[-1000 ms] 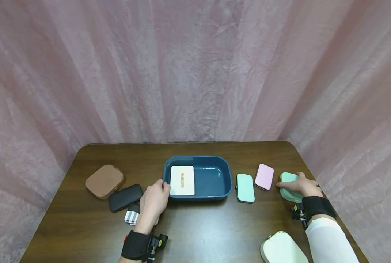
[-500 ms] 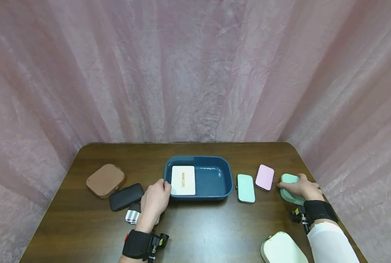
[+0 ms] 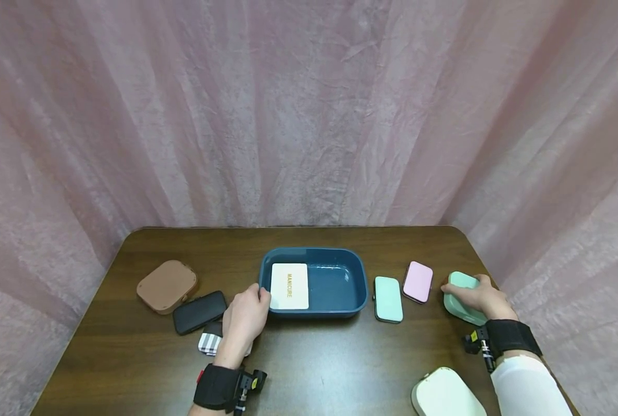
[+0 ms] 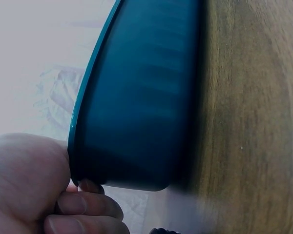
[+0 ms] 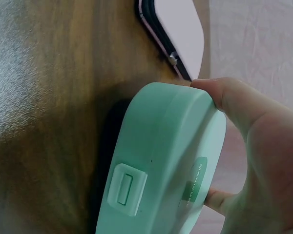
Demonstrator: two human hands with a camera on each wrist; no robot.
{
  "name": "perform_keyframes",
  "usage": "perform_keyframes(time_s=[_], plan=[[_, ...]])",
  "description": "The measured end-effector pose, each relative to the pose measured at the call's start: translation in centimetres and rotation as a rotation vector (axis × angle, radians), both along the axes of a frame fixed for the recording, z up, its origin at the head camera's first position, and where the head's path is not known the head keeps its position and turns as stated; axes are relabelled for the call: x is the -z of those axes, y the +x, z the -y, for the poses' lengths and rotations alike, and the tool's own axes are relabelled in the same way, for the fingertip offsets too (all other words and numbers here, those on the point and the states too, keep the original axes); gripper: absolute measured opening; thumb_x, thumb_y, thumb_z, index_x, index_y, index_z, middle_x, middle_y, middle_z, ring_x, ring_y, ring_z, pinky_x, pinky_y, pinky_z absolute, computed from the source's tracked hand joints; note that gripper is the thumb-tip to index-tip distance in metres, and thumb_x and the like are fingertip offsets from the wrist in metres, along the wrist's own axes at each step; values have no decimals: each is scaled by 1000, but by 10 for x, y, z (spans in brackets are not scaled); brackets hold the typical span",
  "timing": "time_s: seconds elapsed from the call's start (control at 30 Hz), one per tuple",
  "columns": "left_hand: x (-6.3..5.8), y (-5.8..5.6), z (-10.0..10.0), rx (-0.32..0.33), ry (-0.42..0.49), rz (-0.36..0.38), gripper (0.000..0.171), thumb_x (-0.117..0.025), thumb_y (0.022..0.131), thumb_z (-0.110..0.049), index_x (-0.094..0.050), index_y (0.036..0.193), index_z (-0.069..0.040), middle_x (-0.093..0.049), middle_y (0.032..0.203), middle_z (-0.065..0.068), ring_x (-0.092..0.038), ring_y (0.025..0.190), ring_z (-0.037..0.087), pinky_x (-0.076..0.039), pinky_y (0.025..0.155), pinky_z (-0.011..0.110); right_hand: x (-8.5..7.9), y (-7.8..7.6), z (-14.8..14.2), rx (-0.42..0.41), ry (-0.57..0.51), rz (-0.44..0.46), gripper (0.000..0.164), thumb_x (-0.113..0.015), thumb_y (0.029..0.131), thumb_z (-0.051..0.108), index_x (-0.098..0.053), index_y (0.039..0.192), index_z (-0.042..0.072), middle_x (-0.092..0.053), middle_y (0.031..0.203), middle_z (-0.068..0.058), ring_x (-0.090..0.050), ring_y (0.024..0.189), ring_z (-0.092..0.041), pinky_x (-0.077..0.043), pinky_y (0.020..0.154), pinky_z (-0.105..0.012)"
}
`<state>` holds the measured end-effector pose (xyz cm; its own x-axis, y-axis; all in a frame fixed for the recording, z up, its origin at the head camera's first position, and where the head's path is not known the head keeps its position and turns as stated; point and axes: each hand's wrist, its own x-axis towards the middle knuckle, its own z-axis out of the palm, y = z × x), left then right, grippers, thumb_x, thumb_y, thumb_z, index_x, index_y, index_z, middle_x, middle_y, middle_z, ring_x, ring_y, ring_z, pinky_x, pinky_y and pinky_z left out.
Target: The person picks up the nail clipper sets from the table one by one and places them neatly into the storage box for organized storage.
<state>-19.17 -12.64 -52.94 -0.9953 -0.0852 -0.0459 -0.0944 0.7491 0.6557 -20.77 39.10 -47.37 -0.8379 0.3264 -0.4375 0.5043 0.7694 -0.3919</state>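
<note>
My left hand (image 3: 245, 315) pinches the left front corner of a blue rectangular tray (image 3: 337, 283), thumb at the rim and fingers curled beneath it in the left wrist view. Inside the tray's left half lies a white case (image 3: 290, 286) lettered MANICURE. At the table's right side, my right hand (image 3: 483, 297) grips a mint-green manicure case (image 5: 161, 146) from above, its thumb and fingers spread across to opposite edges. The right wrist view shows this case's front latch (image 5: 127, 189), with a dark shadow under the case on the wood.
Between tray and right hand lie a flat mint case (image 3: 388, 299) and a pink case (image 3: 418, 281). A pale green case (image 3: 448, 394) sits at the front right. Leftward are a brown case (image 3: 167, 286), a black case (image 3: 200, 312) and a checked case (image 3: 209, 343), partly behind my left arm.
My right hand and the mint-green manicure case have shifted slightly to the right, and the case has turned a little. My left hand stays at the tray's corner.
</note>
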Motion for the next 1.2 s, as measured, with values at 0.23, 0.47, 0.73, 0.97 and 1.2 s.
perform_keyframes(time_s=[0.23,0.47,0.73,0.97,1.2], plan=[[1,1,1,7,3,10,33,-46,110,-27,-56,84,-10,-46,68,7,-45,55,23,-32,51,36,-9,0,7,-10,-13,-22,125,-62,91,75,-3,161,-10,-16,143,-56,-25,131,-71,-40,95,-74],[3,1,2,0,-5,20,33,-46,110,-27,-55,84,-10,-47,68,7,-45,55,23,-32,51,36,-22,-1,27,-12,-60,-81,121,-64,91,73,-3,164,-3,-16,140,-57,-37,119,-67,-59,65,-56],[4,0,1,3,-10,4,34,-45,110,-28,-54,82,-10,-46,67,7,-45,54,23,-32,51,36,-35,-5,66,-96,-90,-122,118,-65,91,73,-6,165,1,-26,137,-48,-47,112,-59,-60,66,-56],[4,-1,2,3,-12,-5,36,-44,111,-29,-56,83,-10,-46,67,7,-45,54,24,-32,51,37,-44,-10,112,-200,-86,-173,118,-67,87,77,-14,166,7,-34,140,-41,-44,122,-50,-53,78,-50],[2,-1,1,5,-5,1,36,-43,111,-29,-57,85,-10,-47,67,8,-45,54,24,-32,50,37,-49,-10,155,-250,-105,-217,114,-71,85,76,-22,165,11,-39,135,-36,-48,116,-50,-53,74,-50]])
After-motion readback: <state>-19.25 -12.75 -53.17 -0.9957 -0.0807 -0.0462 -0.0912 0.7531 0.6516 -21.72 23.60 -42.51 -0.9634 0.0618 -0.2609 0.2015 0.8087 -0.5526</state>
